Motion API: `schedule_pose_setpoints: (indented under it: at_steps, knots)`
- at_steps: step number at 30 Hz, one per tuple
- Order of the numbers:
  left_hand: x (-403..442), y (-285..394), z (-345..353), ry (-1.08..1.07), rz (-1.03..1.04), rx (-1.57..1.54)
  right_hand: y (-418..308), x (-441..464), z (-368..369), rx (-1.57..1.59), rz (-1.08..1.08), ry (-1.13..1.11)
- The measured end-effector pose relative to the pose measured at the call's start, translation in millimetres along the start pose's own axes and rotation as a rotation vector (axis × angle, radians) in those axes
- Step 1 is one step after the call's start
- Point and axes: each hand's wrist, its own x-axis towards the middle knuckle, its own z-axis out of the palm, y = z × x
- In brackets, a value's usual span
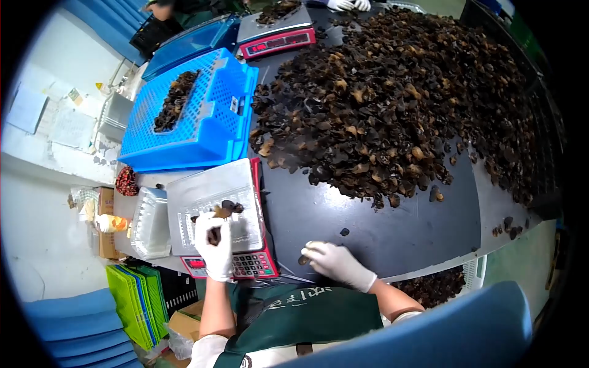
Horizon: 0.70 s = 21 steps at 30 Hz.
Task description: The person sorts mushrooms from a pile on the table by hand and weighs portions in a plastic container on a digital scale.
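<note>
My left hand (216,248), in a white glove, is over the near part of a digital scale (248,236). Its fingers are curled round a dark wood ear mushroom (213,236). Beneath it on the scale's plate sits a clear plastic tray (245,230) with a few wood ear pieces (228,207) in it. My right hand (337,265), also gloved, is low over the dark tabletop (380,239), its fingers bent together around a small brown wood ear piece (303,260). One loose piece (345,232) lies just beyond that hand.
A large heap of wood ears (380,104) covers the table's far side. Left stand a blue crate (227,135), stacked clear trays (150,224) and a red bundle (126,181). Another scale (279,42) and a person's gloved hands (350,5) are at the back.
</note>
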Motion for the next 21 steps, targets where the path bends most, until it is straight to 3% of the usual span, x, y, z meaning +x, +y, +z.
schedule_pose_setpoints:
  at_steps: [2, 4, 9, 12, 14, 16, 18, 20, 21]
  knots:
    - [16.7, -3.5, -21.3, -0.023, -0.134, -0.1, -6.9, 6.4, 27.0, -0.128, -0.104, -0.024]
    - [27.8, -20.1, -35.0, 0.022, -0.028, -0.16, -0.5, 9.0, 36.4, -0.152, -0.22, -0.142]
    - [40.6, -39.6, -70.7, -0.1, 0.01, 0.124, -3.9, 53.4, 20.0, 0.458, 0.07, 0.193]
    - [41.2, -58.2, -72.0, -0.188, 0.131, 0.189, -38.2, 114.3, -15.7, 0.513, -0.008, 0.321]
    - [38.3, -69.4, -71.4, -0.253, 0.178, 0.26, -49.9, 153.4, -10.5, 0.541, -0.12, 0.287]
    - [37.8, -78.3, -73.1, -0.377, 0.221, 0.294, -64.1, 189.1, 0.0, 0.39, -0.249, 0.282]
    - [39.7, -75.5, -70.5, -0.411, 0.281, 0.286, -59.6, 213.9, 34.5, 0.317, -0.244, 0.101]
    - [38.0, -75.2, -73.6, -0.437, 0.248, 0.306, -62.4, 220.7, 50.0, 0.14, -0.271, 0.123]
    - [36.4, -79.2, -76.1, -0.416, 0.241, 0.295, -64.8, 219.7, 50.1, 0.225, -0.304, 0.197]
